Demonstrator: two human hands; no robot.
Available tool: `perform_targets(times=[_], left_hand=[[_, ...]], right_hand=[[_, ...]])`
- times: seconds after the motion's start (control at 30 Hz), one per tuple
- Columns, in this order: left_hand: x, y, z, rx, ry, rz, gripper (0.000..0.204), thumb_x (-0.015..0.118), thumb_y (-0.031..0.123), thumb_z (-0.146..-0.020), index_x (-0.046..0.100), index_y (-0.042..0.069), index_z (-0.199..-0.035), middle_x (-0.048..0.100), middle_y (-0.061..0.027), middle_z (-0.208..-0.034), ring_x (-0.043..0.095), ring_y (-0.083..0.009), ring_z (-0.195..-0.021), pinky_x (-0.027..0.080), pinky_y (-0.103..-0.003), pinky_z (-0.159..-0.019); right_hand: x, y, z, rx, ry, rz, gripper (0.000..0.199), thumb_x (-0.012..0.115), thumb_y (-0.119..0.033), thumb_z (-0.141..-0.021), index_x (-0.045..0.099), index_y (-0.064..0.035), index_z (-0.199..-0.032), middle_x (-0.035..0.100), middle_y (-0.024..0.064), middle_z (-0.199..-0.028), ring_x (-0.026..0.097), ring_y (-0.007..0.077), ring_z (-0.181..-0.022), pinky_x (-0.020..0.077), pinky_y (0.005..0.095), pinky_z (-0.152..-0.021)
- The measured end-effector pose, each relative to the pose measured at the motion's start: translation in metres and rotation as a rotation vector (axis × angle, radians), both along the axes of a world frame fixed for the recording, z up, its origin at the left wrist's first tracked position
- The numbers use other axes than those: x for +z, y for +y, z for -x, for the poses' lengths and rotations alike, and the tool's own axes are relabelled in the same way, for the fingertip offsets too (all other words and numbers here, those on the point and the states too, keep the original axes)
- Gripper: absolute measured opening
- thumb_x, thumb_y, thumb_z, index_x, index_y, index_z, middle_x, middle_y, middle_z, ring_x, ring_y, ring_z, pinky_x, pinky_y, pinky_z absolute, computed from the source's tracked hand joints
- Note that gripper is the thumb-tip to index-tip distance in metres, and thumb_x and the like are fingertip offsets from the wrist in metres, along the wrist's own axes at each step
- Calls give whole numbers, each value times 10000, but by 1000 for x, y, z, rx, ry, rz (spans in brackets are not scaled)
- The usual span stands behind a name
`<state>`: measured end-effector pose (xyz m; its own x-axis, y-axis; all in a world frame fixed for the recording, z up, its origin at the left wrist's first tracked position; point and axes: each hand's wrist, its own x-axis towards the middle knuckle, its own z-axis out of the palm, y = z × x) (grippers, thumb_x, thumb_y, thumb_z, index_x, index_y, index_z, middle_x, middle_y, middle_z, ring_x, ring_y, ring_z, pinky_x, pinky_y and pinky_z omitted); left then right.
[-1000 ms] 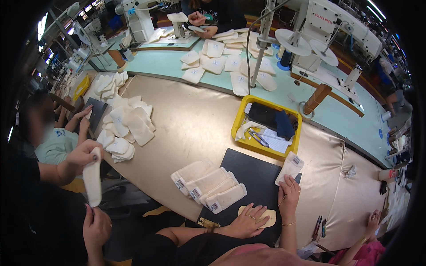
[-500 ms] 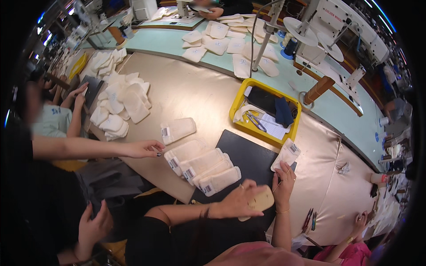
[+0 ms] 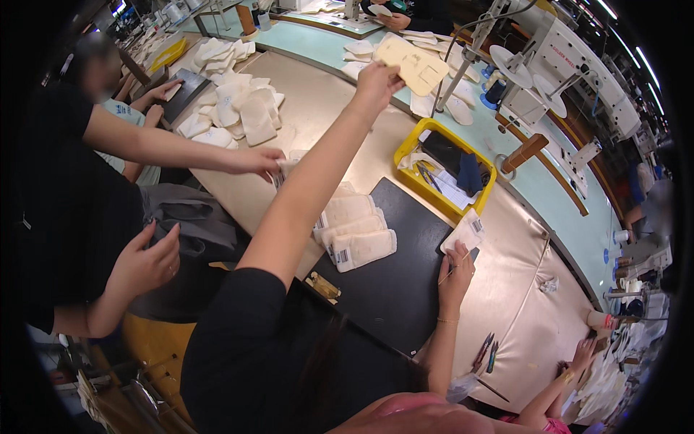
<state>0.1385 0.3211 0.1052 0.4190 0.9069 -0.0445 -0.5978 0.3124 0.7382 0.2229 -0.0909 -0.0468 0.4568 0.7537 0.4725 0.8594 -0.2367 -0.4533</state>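
My left hand (image 3: 377, 85) is stretched far out over the table, pinching a flat pale-yellow template (image 3: 412, 65) with small slots. My right hand (image 3: 454, 278) has its fingers closed at the lower end of a cream fabric pad (image 3: 464, 230) with a printed label, by the right corner of a dark board (image 3: 394, 296). A thin light stick shows across the right fingers; its kind is unclear. Between my arms, several labelled cream pads (image 3: 363, 246) overlap on the board's left side, partly hidden by my left forearm.
A yellow tray (image 3: 406, 173) holds a phone-like black thing, scissors and paper. At left, a co-worker's hand (image 3: 262, 160) touches a pad near my forearm. Loose pads (image 3: 256, 119) are heaped behind it. Snips (image 3: 483, 353) lie at right; a sewing machine (image 3: 578, 61) stands beyond.
My left hand has swung up and away from over the dark board, carrying the template. My right hand stays by its pad. The co-worker's hand has reached onto a pad. The view has shifted.
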Motion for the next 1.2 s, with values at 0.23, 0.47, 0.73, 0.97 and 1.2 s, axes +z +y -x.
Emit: perform_targets(times=[0.23, 0.47, 0.73, 0.97, 1.2], left_hand=[[-9, 82, -37, 391, 347, -125, 269, 580, 82, -964, 536, -11, -1213, 655, -188, -1106, 730, -287, -873, 648, -401, -643], [-27, 161, -74, 507, 326, -180, 269, 557, 3, -860, 629, -69, -1109, 693, -247, -1077, 736, -371, -912, 625, -463, -730], [-20, 197, -99, 745, 427, -208, 258, 702, 49, -798, 641, -49, -1028, 707, -272, -1045, 718, -390, -968, 579, -435, -823], [-3, 197, -95, 455, 221, -237, 204, 533, 135, -942, 656, -26, -968, 699, -160, -771, 689, -232, -540, 541, -323, -404], [17, 151, -118, 72, 222, -135, 282, 623, 109, -911, 586, -52, -1139, 653, -227, -992, 707, -397, -736, 643, -476, -621]], right_hand=[[3, 2, 0, -8, 19, 24, 160, 667, -42, -891, 670, -44, -1051, 633, 148, -1324, 554, 346, -1275, 393, 441, -1065], [5, 4, 0, -8, 10, 54, 171, 662, -24, -884, 667, -48, -1053, 636, 146, -1321, 562, 341, -1263, 390, 445, -1064], [7, 5, 1, -25, 32, 107, 193, 654, 0, -882, 646, -41, -1070, 630, 154, -1326, 557, 355, -1260, 379, 455, -1074], [7, 5, 0, -12, 12, 113, 233, 654, 14, -878, 623, -47, -1102, 628, 155, -1324, 557, 367, -1254, 374, 470, -1078], [4, 3, -2, 0, 24, 117, 229, 646, 3, -896, 618, -43, -1119, 622, 162, -1331, 556, 368, -1253, 376, 479, -1081]])
